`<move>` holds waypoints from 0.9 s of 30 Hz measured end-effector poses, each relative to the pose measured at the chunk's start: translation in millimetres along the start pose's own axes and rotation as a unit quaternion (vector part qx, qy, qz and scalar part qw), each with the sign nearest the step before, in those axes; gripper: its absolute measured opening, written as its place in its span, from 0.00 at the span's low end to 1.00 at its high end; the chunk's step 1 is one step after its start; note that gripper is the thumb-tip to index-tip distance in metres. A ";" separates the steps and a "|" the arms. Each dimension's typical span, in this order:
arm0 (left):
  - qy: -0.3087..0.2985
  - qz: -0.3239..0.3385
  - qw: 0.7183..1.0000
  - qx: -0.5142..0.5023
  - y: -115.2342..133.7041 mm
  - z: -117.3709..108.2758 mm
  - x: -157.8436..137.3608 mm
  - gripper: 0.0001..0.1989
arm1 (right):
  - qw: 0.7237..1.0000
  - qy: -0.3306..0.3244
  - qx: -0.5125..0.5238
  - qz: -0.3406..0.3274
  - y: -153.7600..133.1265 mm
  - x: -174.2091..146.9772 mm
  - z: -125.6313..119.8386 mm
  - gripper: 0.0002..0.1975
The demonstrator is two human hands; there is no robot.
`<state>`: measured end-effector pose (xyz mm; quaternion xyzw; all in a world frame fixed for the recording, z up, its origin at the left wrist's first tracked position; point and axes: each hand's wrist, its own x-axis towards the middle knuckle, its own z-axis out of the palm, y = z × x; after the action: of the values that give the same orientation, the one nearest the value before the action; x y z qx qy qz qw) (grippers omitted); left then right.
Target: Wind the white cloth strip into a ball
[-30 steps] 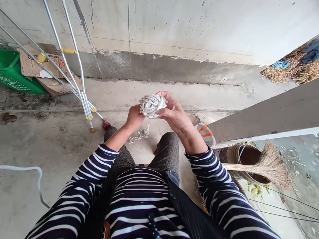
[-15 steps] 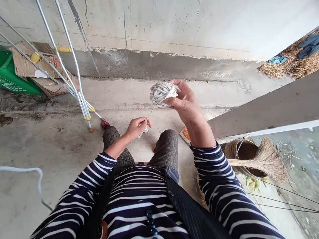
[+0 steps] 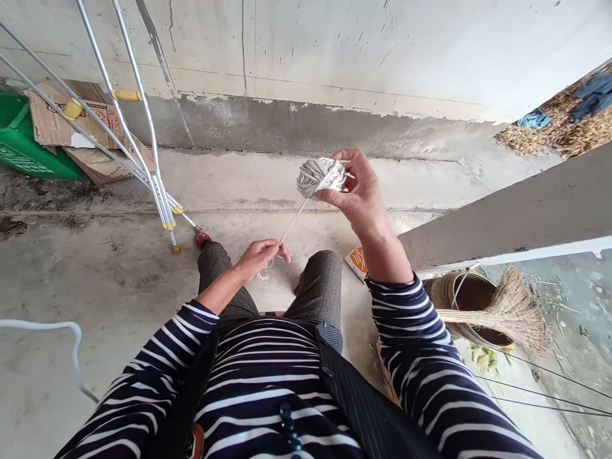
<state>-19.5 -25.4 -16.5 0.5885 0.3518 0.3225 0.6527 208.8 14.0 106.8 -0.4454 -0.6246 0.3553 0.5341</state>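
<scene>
A ball of whitish-grey cord (image 3: 319,176) is gripped by my right hand (image 3: 362,191), thumb beneath and fingers along its right side. From its underside a single strand of cord (image 3: 294,220) runs taut, slanting down to the left. My left hand (image 3: 261,257) pinches that strand between thumb and fingers, lower down and above the gap between my knees. A loose bit of the cord (image 3: 262,276) dangles just below the left fingers, partly hidden by them.
Metal crutches (image 3: 143,146) lean at the left, by cardboard (image 3: 90,127) and a green bin (image 3: 43,143). On the right, a straw broom (image 3: 514,312) lies across a bucket (image 3: 449,290). A concrete ledge (image 3: 507,204) slopes alongside. A white hose (image 3: 43,325) lies left.
My right hand and the ball have shifted slightly right. My left hand has dropped a little down and left, so the strand between them is longer.
</scene>
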 end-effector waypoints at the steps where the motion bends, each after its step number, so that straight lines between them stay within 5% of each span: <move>1: -0.008 -0.001 1.000 0.004 0.2 1.0 -2.1 0.18 | 1.000 0.004 -0.016 -0.008 4.9 0.6 1.7 0.28; 7: -0.106 -0.003 0.994 -0.009 19.0 6.5 -11.1 0.18 | 0.980 0.038 -0.192 -0.037 54.0 -1.1 18.4 0.27; 12: -0.092 0.004 0.996 -0.015 36.6 -11.7 -4.5 0.21 | 0.966 -0.063 -0.248 -0.023 89.5 -26.5 30.1 0.29; 17: -0.040 0.007 0.998 0.037 40.1 -38.5 15.6 0.25 | 0.977 -0.169 -0.069 0.109 108.3 -58.6 38.4 0.29; 20: -0.007 -0.019 0.996 0.084 33.3 -46.5 27.6 0.24 | 0.959 -0.210 0.057 0.182 111.6 -70.6 41.0 0.29; 27: 0.004 -0.048 0.979 0.197 7.3 -46.1 41.6 0.23 | 0.928 -0.234 0.187 0.220 103.9 -90.4 43.9 0.31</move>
<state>-35.5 35.0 -15.2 0.6867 0.4391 0.2170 0.5372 186.9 -32.7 -28.3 -0.3677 -0.5407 0.6683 0.3547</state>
